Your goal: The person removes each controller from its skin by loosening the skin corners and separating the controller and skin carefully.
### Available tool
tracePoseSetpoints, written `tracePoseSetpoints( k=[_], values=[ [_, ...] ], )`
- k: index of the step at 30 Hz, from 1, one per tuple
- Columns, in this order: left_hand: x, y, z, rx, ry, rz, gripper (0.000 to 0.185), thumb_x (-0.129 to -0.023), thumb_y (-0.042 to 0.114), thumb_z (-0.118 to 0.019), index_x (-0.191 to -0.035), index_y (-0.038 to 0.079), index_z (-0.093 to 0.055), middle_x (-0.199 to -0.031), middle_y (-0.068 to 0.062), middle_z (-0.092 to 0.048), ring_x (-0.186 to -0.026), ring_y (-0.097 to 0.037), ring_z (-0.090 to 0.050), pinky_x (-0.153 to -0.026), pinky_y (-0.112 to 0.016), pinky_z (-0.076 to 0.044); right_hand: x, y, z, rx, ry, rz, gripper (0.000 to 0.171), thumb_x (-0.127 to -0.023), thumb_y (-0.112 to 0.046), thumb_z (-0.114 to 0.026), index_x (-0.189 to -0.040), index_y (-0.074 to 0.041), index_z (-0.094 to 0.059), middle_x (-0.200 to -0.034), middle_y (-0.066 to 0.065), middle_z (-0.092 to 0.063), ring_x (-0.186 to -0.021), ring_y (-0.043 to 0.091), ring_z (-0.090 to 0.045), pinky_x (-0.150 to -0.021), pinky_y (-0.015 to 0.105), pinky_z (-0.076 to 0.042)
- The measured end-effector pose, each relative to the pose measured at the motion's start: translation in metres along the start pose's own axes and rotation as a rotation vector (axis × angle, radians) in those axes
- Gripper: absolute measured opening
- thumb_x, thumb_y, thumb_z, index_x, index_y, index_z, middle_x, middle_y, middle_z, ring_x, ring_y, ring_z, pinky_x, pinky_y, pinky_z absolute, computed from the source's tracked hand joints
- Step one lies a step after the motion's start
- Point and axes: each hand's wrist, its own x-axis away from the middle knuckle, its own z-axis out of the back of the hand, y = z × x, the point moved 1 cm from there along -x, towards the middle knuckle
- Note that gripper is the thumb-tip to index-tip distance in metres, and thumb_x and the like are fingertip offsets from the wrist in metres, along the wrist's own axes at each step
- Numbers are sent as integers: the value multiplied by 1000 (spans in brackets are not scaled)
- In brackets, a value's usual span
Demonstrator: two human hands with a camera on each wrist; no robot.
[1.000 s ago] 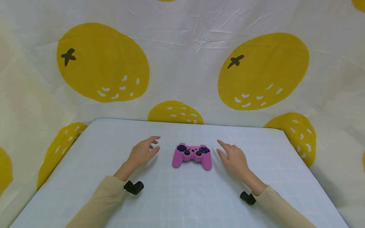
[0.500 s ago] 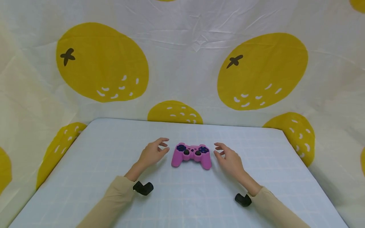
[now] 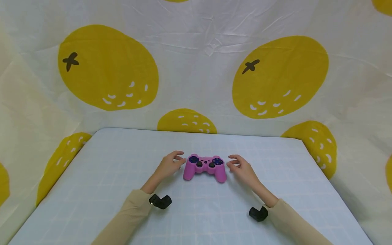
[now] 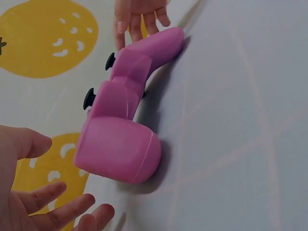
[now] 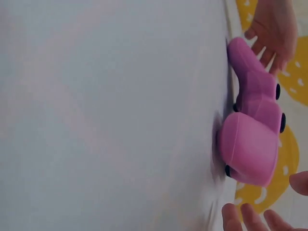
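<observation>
A pink game controller (image 3: 205, 165) with dark blue button pads and two black thumbsticks lies face up on the table. My left hand (image 3: 169, 165) is at its left side, fingers spread and slightly bent, the thumb tip close to the left grip. My right hand (image 3: 242, 169) mirrors it at the right side, fingertips near the right grip. In the left wrist view, a gap shows between the left hand (image 4: 45, 192) and the controller (image 4: 120, 144). The right wrist view shows the right fingertips (image 5: 231, 215) just short of the controller (image 5: 250, 149). Neither hand holds anything.
The table (image 3: 196, 217) has a pale checked cover. Behind it and at the sides hangs a white cloth (image 3: 196, 68) printed with large yellow fruit. A small black camera (image 3: 160, 201) sits on the left wrist and another black camera (image 3: 258, 214) on the right.
Both hands have moved inward toward the controller, the left one rightward and the right one leftward, with the right fingers bending a little more. The controller stays in place on the table.
</observation>
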Motion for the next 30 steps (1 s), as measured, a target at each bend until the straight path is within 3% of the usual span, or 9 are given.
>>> tracePoseSetpoints(
  k=[9, 17, 22, 30],
  values=[
    [-4, -3, -8, 25, -39, 71, 47, -94, 38, -58, -134, 13, -52, -116, -11, -64, -82, -16, -63, -66, -25, -52, -7, -2, -7, -136, -60, -51, 49, -92, -32, -61, -129, 0, -51, -113, 23, -65, -79, 17, -69, -61, 24, -51],
    [-8, -3, -10, 132, -52, 111, 47, -95, 38, -56, -134, 11, -52, -112, -10, -66, -80, -14, -65, -74, -29, -56, -8, -10, -9, -153, -97, -113, 51, -94, -29, -59, -134, -1, -47, -117, 23, -63, -89, 27, -70, -70, 32, -54],
    [-12, -2, -12, 239, -72, 153, 46, -96, 34, -55, -134, 8, -53, -115, -12, -66, -81, -15, -66, -77, -30, -57, -11, -11, -10, -192, -110, -156, 52, -95, -30, -59, -136, 0, -44, -112, 20, -63, -86, 21, -69, -73, 33, -56],
    [-13, 1, -14, 237, -102, 193, 47, -97, 35, -54, -135, 7, -52, -118, -14, -63, -83, -17, -65, -70, -28, -58, -17, -8, -13, -223, -139, -194, 51, -95, -30, -59, -133, 1, -47, -114, 20, -63, -81, 14, -66, -73, 32, -57]
  ],
)
